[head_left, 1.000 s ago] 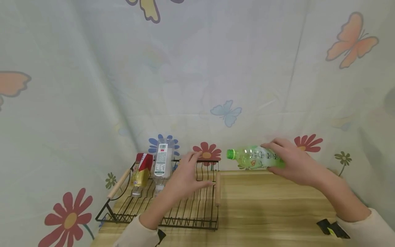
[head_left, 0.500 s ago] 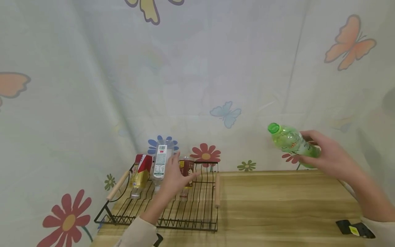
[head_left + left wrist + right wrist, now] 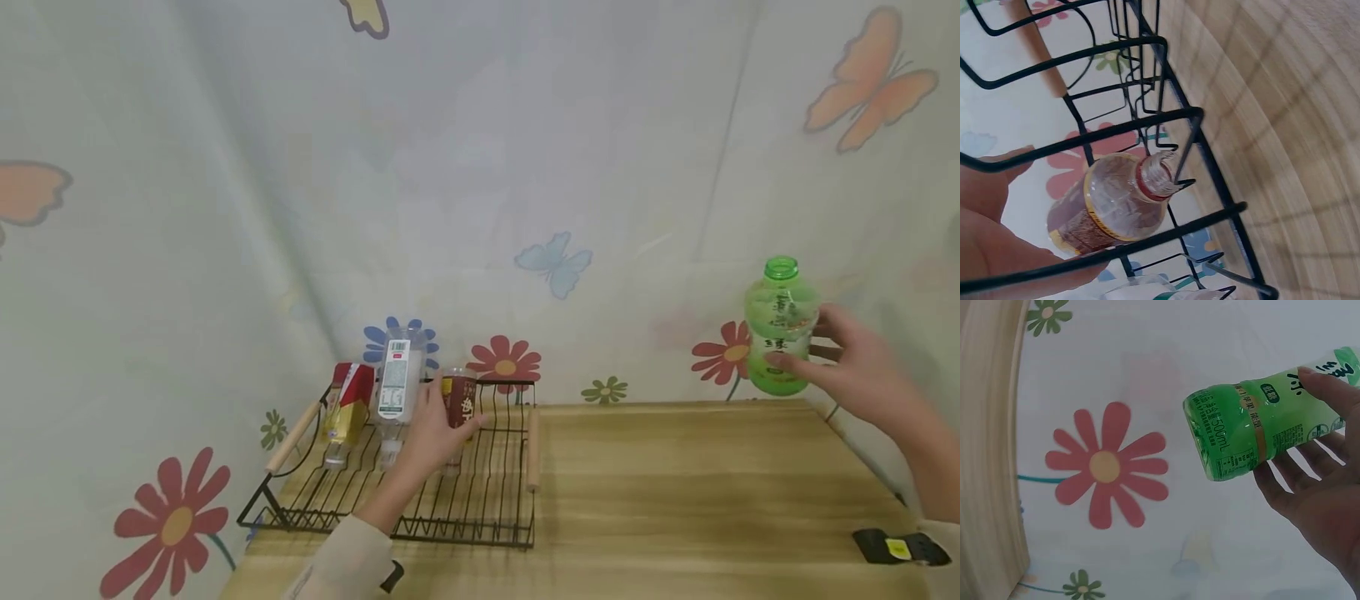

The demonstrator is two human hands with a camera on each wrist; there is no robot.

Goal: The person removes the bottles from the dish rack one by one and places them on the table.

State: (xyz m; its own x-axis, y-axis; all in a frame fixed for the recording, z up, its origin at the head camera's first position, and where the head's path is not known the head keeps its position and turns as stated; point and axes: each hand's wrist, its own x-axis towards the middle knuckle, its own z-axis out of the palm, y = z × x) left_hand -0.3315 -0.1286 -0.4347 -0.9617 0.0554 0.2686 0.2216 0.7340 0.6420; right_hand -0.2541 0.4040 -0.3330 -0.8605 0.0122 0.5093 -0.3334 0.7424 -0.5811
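Note:
My right hand [image 3: 862, 362] holds a green plastic bottle [image 3: 776, 337] upright in the air at the right, its neck pointing up. In the right wrist view, thumb and fingers wrap the label of the green bottle [image 3: 1241, 425]. At the left, my left hand [image 3: 431, 425] is over the wire rack [image 3: 533, 450], beside a brown-labelled bottle [image 3: 461, 400] lying neck toward me. In the left wrist view, the thumb is apart from the brown-labelled bottle [image 3: 1110, 206], and the fingers lie along its other side, partly behind a wire.
Left of the brown-labelled bottle lie a clear bottle with a white label [image 3: 395, 379] and a bottle with a red and gold label [image 3: 350, 404]. The rack stands on a wooden table [image 3: 675, 483], with a patterned curtain [image 3: 637, 167] behind.
My right hand has carried the green bottle rightward and turned it from lying sideways to upright. My left hand has shifted slightly left, uncovering the brown-labelled bottle in the rack.

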